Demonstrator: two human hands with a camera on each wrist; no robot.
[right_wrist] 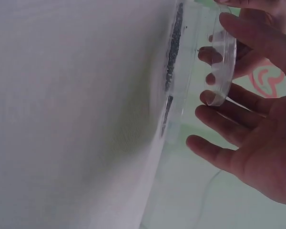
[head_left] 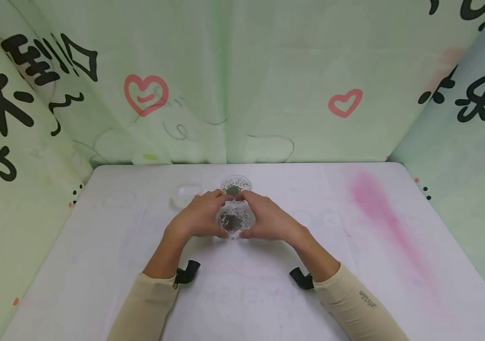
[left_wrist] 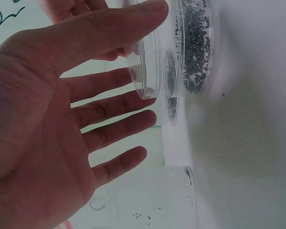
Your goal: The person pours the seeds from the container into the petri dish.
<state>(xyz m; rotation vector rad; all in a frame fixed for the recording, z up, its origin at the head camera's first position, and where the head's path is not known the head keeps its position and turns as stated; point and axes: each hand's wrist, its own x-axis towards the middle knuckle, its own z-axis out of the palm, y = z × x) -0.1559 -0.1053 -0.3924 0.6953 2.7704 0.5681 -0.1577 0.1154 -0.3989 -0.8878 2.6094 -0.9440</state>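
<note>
Both hands hold one clear round lid (left_wrist: 144, 71) level above a clear round dish (left_wrist: 198, 47) of dark grains. The left hand (head_left: 200, 215) grips the lid's left side between thumb and fingers; its lower fingers are spread. From the opposite side, the right hand (head_left: 272, 218) holds the rim the same way, as the right wrist view shows with the lid (right_wrist: 225, 71) and fingers. A gap separates lid and dish there. Dark and pale grains show through the lid in the head view. Just behind is a second round dish (head_left: 236, 182) with similar grains, partly hidden by the fingertips.
A clear, low container (head_left: 189, 191) stands behind the left hand, with a few dark specks on it in the left wrist view. All lies on a white-covered table (head_left: 97, 284) with a pink stain (head_left: 379, 208) at right. Printed pale green curtains (head_left: 268, 71) enclose the back and sides.
</note>
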